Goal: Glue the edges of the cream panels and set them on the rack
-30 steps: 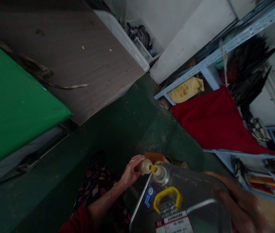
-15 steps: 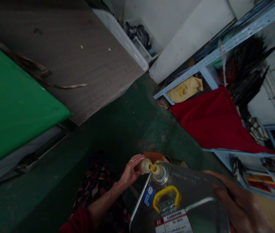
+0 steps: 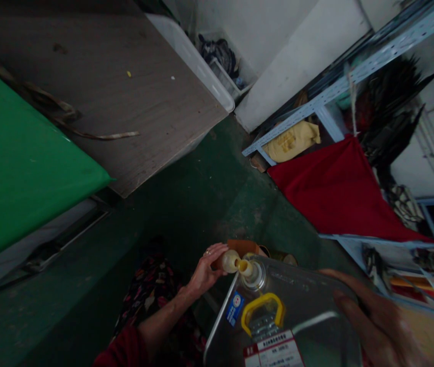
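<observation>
We take this for a workshop or storeroom: around us are a scuffed green floor [image 3: 217, 188], loaded blue metal shelves [image 3: 392, 56], a worn bench [image 3: 132, 107] and a large metal can [image 3: 297, 290].

Left hand [image 3: 204, 267] holding small bottle [image 3: 229, 261], right hand [image 3: 379, 318] gripping metal can [image 3: 312, 295]

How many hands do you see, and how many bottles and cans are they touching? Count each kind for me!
Left hand and right hand: 2
Small bottle: 1
Rectangular metal can: 1
Total: 4
</observation>
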`<state>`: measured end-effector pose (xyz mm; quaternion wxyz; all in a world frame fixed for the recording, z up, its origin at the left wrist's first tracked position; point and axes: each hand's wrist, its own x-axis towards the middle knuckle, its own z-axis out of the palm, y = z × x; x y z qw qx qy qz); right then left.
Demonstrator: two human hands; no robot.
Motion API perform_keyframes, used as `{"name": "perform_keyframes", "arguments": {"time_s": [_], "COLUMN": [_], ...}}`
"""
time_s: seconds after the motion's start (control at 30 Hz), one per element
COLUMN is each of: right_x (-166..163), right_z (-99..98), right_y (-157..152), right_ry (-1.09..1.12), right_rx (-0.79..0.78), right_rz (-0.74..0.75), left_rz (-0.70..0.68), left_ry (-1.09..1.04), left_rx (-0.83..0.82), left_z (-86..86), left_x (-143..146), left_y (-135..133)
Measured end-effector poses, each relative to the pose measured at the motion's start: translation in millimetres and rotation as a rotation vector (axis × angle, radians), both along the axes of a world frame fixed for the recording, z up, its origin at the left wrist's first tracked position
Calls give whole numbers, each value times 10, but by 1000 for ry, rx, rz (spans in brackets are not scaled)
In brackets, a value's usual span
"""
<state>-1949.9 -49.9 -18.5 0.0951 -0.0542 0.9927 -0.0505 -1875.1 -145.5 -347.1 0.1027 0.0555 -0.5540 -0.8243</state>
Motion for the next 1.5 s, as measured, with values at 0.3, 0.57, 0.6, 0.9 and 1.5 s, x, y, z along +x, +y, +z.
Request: {"name": "perform_keyframes", "arguments": {"time_s": [0.3,0.57,0.6,0.9,1.5], "right_x": [-183,-219,-226,22,24], "right_z": [64,70,70,4,1], "right_y": [238,337,354,-19,-33], "right_ry": [-67,-116,-119,-24,3], "right_rx": [78,72,71,-42,-37], "right_rz": [198,228,216,3,24], "left_rz": [-18,-7,-9,-1,-15], "left_ry": [-12,-6,-6,1,-1], "left_rx": [-23,-17,-15,-5,-20], "left_z": [19,9,6,-3,-21], "left_x": [-10,-12,-11,-6,-8], "left_y": [-28,-18,-16,-4,-4]}}
